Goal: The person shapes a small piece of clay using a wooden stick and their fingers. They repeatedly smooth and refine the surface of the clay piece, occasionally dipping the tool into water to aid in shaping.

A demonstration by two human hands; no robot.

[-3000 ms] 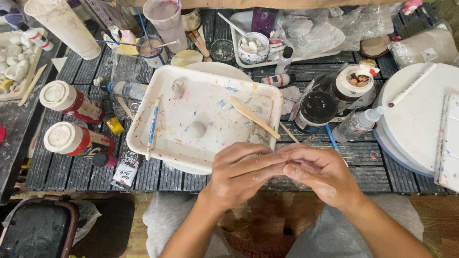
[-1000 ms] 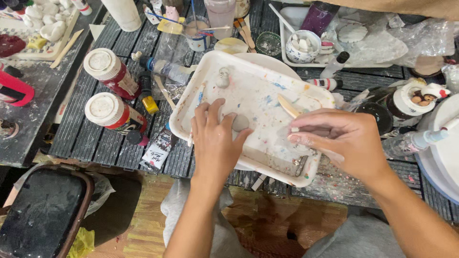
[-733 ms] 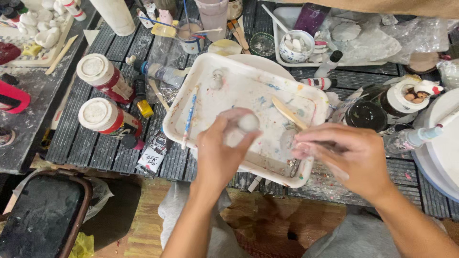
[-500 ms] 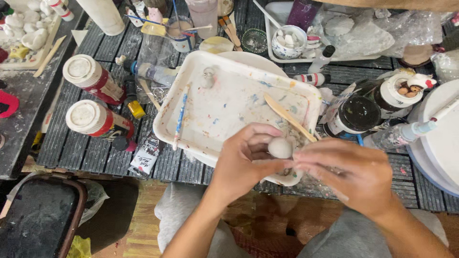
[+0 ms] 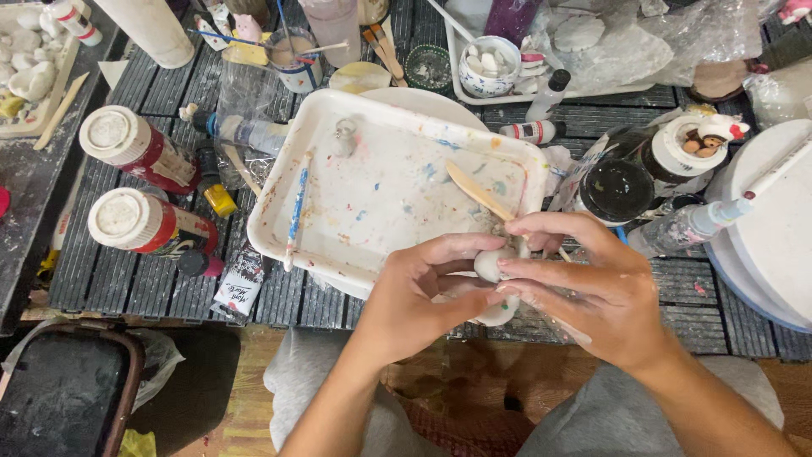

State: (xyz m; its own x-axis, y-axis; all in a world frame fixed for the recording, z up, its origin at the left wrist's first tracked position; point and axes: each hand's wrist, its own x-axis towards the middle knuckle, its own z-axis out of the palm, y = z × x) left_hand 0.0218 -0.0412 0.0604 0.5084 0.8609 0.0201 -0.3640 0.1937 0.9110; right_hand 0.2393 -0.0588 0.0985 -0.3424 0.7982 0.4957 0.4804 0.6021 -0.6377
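together, both hands [image 5: 507,292] around a smooth, rounded white clay lump [image 5: 491,264]

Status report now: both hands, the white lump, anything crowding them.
Left hand and right hand both pinch the white lump. Lump held over near edge of white tray. Wooden stick lies just beyond the fingers.

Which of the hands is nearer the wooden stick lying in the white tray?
Right. The right hand sits just below the wooden stick, nearly touching its lower end in the white tray; the left hand is farther, lower left.
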